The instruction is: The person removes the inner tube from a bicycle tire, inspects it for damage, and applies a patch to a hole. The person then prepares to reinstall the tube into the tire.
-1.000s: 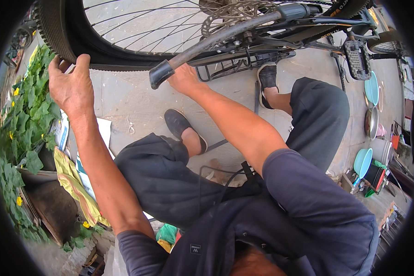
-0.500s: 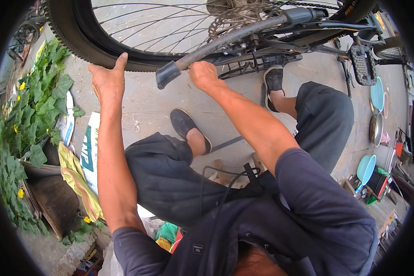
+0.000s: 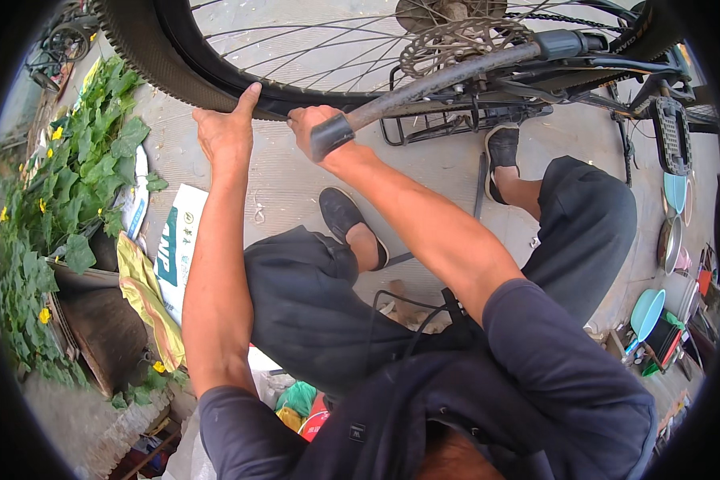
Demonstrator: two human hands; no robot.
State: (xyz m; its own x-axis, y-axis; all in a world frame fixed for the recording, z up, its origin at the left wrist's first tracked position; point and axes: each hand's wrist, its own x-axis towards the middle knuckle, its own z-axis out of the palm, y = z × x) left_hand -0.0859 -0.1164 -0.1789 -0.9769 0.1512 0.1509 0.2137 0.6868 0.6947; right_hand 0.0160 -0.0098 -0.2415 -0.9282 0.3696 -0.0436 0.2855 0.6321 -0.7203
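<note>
A bicycle wheel with a knobby black tire [image 3: 140,60] spans the top of the head view. Gripping the tire's near edge, my left hand [image 3: 226,128] has its thumb up against the rim side and its fingers underneath. Just to the right, my right hand [image 3: 312,132] is closed on the same edge, partly behind the rubber foot of a grey kickstand [image 3: 448,82]. The kickstand slants from that foot up to the right, across the wheel. Spokes and a brake disc [image 3: 420,56] show beyond it. My right fingertips are partly hidden.
A black rack [image 3: 408,138] lies low near my right shoe [image 3: 502,148]. The pedal [image 3: 672,136] sticks out at the right. Leafy plants [image 3: 80,184] and sacks [image 3: 186,232] line the left; blue basins [image 3: 646,314] stand at the right.
My right hand has slid left along the tire, closer to my left hand, and now passes behind the kickstand's foot. The view has shifted slightly, so the scene sits further right.
</note>
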